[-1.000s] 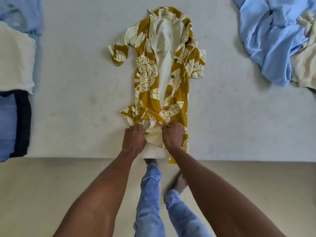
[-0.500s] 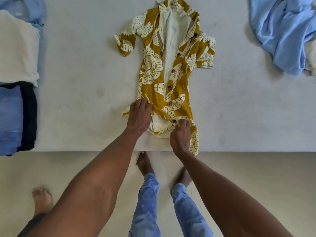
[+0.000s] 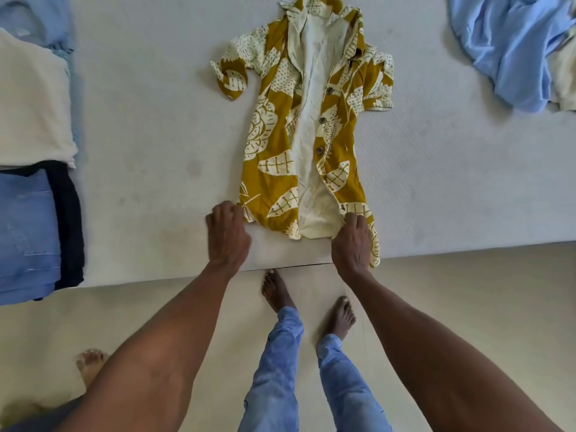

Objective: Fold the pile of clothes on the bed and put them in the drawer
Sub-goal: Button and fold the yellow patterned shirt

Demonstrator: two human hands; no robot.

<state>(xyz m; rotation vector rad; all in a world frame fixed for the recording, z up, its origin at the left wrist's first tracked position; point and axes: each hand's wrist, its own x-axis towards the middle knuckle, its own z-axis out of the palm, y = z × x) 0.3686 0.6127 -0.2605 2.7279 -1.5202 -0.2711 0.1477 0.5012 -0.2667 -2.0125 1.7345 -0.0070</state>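
Note:
A mustard-yellow shirt with a cream leaf print lies face up on the white bed, collar away from me, front open so the pale lining shows. My left hand pinches the shirt's lower left hem corner with curled fingers. My right hand grips the lower right hem, where the cloth hangs over the bed's near edge. Unfolded light-blue and cream clothes are heaped at the far right.
Folded clothes in cream, blue and black are stacked at the bed's left edge. My bare feet and jeans stand on the beige floor below the bed. Another person's foot shows at lower left.
The bunched lower hem has been spread apart and flattened. My hands moved outward from the middle to the two hem corners, and the shirt front now lies open and straight.

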